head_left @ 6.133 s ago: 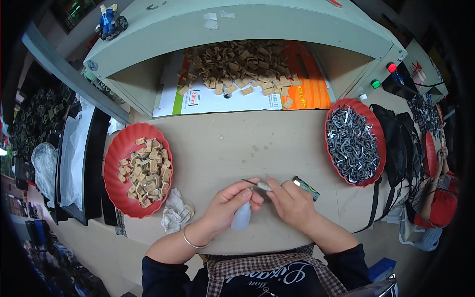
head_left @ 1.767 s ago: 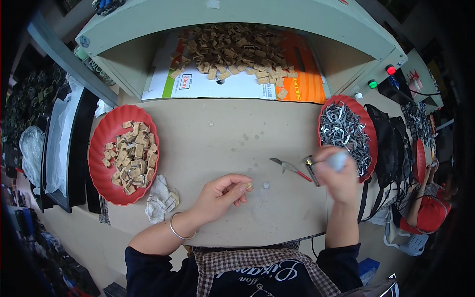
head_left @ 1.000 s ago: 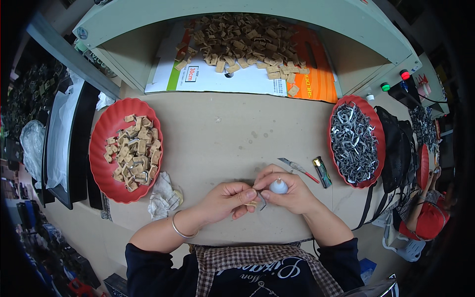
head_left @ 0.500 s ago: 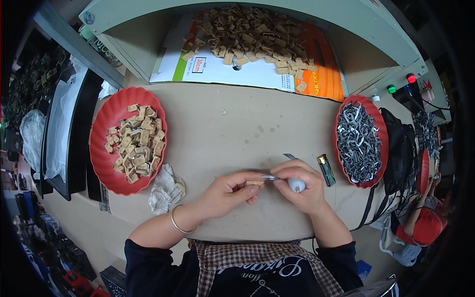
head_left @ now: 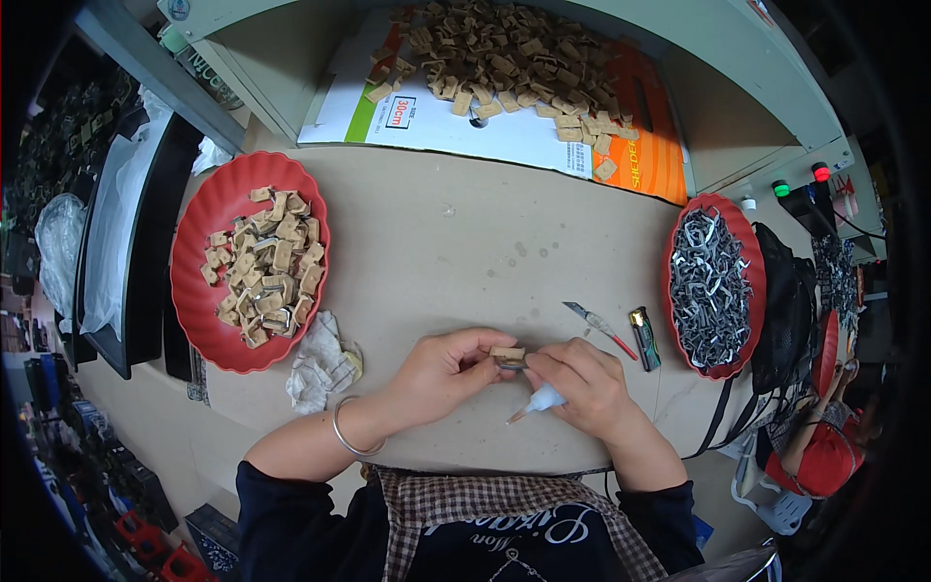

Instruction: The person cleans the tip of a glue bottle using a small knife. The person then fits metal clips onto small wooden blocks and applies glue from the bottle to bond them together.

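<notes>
My left hand [head_left: 441,373] is closed, pinching a small tan block [head_left: 506,352] between thumb and fingers above the middle of the table. A thin dark metal piece [head_left: 513,366] lies along the block's near side, where the fingertips of my right hand [head_left: 587,383] meet it. My right hand also grips a pale squeeze bottle [head_left: 546,398], its thin brownish nozzle tilted down and to the left. At left, a red scalloped bowl [head_left: 189,301] holds several tan blocks with metal pieces on them. Another red bowl [head_left: 756,247], at right, is full of loose bent metal pieces [head_left: 711,291].
A craft knife [head_left: 619,341] and a lighter [head_left: 644,339] lie right of my hands. A crumpled cloth [head_left: 325,364] sits near the left bowl. Tan blocks [head_left: 504,58] are heaped on cardboard [head_left: 339,112] under the shelf. A person in red [head_left: 824,451] is at far right.
My right hand has turned the bottle, so its nozzle now points down-left. The block has risen a little, with the metal piece now alongside it. The craft knife shows more fully.
</notes>
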### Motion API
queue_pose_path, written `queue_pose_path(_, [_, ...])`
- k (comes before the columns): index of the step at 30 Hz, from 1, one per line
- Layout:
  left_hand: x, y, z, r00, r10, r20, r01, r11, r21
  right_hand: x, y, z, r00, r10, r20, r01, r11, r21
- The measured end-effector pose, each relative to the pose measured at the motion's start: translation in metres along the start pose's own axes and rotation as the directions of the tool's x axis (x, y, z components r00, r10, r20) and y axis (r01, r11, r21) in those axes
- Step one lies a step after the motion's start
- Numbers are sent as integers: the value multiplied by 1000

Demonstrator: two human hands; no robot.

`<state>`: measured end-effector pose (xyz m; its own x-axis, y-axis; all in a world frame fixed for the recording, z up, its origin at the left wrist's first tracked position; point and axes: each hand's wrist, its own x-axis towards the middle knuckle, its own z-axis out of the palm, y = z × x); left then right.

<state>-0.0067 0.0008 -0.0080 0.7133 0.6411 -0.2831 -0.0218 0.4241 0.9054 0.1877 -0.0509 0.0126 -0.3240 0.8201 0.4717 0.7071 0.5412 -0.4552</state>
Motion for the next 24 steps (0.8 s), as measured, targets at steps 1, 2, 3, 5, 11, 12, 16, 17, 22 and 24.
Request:
queue_pose_path(1, [0,0,-1,1000,0,16,-1,998,60,0,0,0,1000,-14,23,15,999,-28])
queue_pose_path(2, [-1,0,-1,1000,-1,31,-3,993,121,-1,1,0,1000,-13,24,14,1000,-28])
queue_pose_path(3, [-1,0,-1,999,-2,32,-1,993,120,-2,1,0,998,-22,50,25,998,-58])
queue_pose_path(5, [-1,-1,0,998,47,39,-51,991,125,-2,1,0,997,-28,78,35,995,-89])
queue_pose_path(11, [-1,-3,-1,994,91,57,-102,967,234,-1,-2,0,993,-43,108,63,980,-189])
queue_pose_path(12, [-2,-3,0,994,89,57,-100,967,233,-1,-1,0,994,-37,101,51,988,-146])
queue_pose_path(16, [-2,-2,-1,993,95,69,-96,995,6,0,3,2,982,185,24,-185,956,225])
queue_pose_path(17, [-2,-3,-1,990,106,91,-101,993,-57,0,4,1,982,187,21,-187,956,224])
queue_pose_path(22, [0,-5,0,990,109,91,-106,994,-41,0,8,-5,888,361,286,-460,718,522])
queue_pose_path(24, [0,-7,0,991,118,67,-116,993,-37,-2,11,-4,888,357,291,-460,695,552])
